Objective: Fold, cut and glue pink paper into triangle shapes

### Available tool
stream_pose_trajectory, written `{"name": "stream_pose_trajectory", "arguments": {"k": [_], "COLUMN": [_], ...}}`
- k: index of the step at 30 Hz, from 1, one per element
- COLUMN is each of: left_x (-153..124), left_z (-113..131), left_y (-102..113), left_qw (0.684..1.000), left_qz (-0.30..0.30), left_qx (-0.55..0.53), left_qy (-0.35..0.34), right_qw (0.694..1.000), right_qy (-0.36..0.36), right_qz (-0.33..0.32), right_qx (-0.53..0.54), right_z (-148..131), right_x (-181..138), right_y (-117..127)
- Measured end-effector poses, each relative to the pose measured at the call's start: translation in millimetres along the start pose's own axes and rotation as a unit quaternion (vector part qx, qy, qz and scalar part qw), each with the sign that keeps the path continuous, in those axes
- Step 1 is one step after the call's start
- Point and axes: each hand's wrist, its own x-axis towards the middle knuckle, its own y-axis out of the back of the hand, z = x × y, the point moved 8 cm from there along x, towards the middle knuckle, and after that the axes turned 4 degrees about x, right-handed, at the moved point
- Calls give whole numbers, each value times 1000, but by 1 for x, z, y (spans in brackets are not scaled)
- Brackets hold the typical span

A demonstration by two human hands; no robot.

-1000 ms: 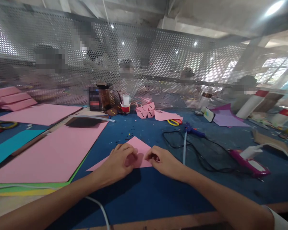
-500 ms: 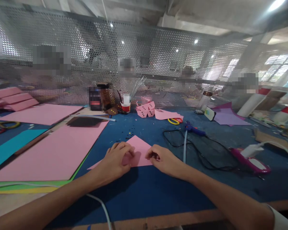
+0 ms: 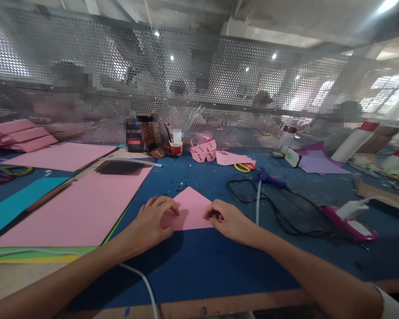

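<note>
A folded sheet of pink paper [image 3: 192, 208], its peak pointing away from me, lies on the blue tabletop between my hands. My left hand [image 3: 156, 217] rests over its left part, fingers curved and pressed on the paper, the thumb near the lower edge. That hand covers the paper's left corner. At the right corner, my right hand [image 3: 226, 220] has its fingers curled in against the thumb, closed on the paper's edge. The exact grip of the right fingertips is partly hidden.
Large pink sheets [image 3: 73, 204] and a teal strip [image 3: 23, 199] lie at left. A blue glue gun [image 3: 271, 178] with a black cord is right, near a magenta power strip [image 3: 350, 223]. Yellow-handled scissors [image 3: 242, 168], a cup [image 3: 176, 147] and a perforated screen [image 3: 219, 88] stand behind.
My left hand has slid slightly left along the pink paper, showing more of its surface. My right hand stays at the right corner. The view has shifted slightly.
</note>
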Motion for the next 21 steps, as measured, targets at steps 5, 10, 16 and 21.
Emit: {"name": "stream_pose_trajectory", "arguments": {"k": [5,10,16,21], "left_x": [-5,-8,-13,-21], "left_z": [-9,-16,-28,-39], "left_y": [3,4,12,18], "left_qw": [1000,1000,999,999], "left_qz": [11,21,35,37], "left_qx": [2,4,2,0], "left_qy": [-7,-14,-2,15], "right_qw": [1000,1000,1000,1000], "right_qy": [-8,-5,-14,-22], "right_qz": [2,1,-5,-10], "right_qx": [0,-1,1,3], "right_z": [3,4,1,-1], "right_x": [1,1,1,1], "right_y": [-1,0,-1,0]}}
